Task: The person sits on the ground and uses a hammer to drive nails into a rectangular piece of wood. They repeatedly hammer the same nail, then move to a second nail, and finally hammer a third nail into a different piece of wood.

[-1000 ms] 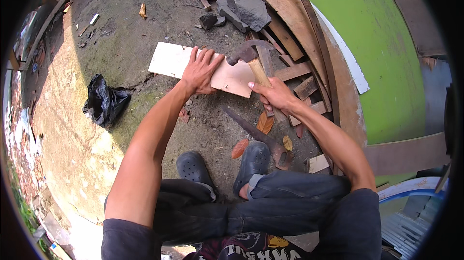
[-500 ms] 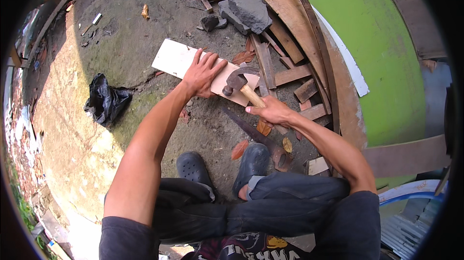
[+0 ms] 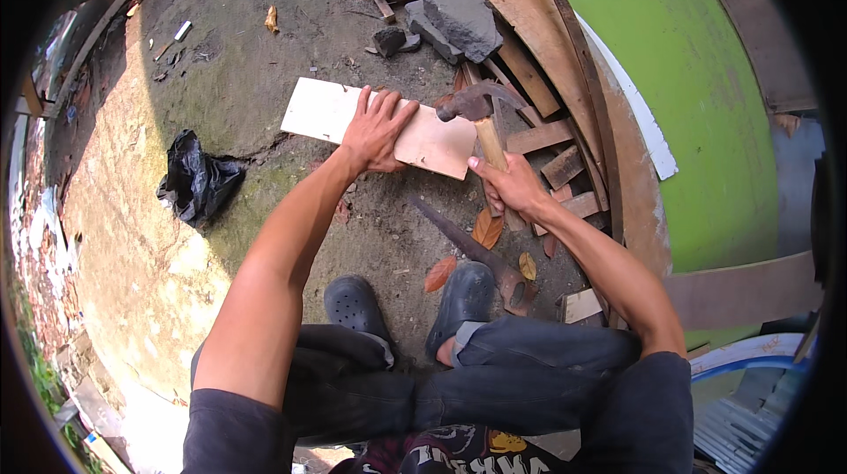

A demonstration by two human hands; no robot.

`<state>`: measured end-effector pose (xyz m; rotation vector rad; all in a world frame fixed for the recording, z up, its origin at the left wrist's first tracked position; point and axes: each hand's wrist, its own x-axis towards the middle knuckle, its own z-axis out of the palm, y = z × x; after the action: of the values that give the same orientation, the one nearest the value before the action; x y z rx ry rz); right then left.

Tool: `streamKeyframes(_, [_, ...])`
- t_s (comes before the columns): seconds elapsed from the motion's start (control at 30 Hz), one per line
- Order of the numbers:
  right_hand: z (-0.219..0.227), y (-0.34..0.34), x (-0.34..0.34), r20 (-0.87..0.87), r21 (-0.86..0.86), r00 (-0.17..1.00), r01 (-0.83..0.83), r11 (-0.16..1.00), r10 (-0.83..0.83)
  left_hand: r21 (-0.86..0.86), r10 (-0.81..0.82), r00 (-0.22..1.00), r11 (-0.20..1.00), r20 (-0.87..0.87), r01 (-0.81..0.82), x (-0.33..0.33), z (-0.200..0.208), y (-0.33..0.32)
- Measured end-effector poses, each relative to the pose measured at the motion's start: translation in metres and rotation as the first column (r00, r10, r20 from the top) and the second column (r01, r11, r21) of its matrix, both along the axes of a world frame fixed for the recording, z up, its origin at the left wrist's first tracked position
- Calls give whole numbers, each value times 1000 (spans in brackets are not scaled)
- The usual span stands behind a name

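Note:
My left hand [image 3: 378, 128] grips a pale wooden board [image 3: 437, 144] across its middle, fingers over the top face and thumb hidden at the near edge. The board slants slightly down to the right. My right hand [image 3: 513, 185] is wrapped round the light wooden handle of a claw hammer [image 3: 490, 142]. Its rusty head is beside the board's right end, overlapping it in view; I cannot tell whether they touch. On the ground below lies a rusty handsaw [image 3: 459, 231], its handle end near my right shoe.
Grey stone chunks [image 3: 459, 20] and scrap wood [image 3: 538, 134] are piled to the right, beside a large green panel [image 3: 706, 121]. A crumpled black plastic bag [image 3: 196, 179] lies at left. Dry leaves [image 3: 439, 274] are scattered near my dark clogs [image 3: 355, 302].
The hammer has moved right and up, its handle now more upright, uncovering the board's right end. The board has tilted a little, with my left hand still on it.

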<state>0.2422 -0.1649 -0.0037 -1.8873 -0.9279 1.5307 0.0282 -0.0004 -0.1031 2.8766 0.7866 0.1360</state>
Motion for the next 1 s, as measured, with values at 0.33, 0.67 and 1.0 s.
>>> streamKeyframes(0.33, [16,-3,-17,234,-33,950,-204,978,206,38,50,998,998,46,-51,8,-1,-4])
streamKeyframes(0.67, [49,2,-12,318,13,945,76,997,-76,-74,255,966,963,-36,-258,17,13,-8])
streamKeyframes(1.0, [4,-18,-46,573,217,799,67,974,-183,-6,267,964,964,23,-267,18,1,-8])
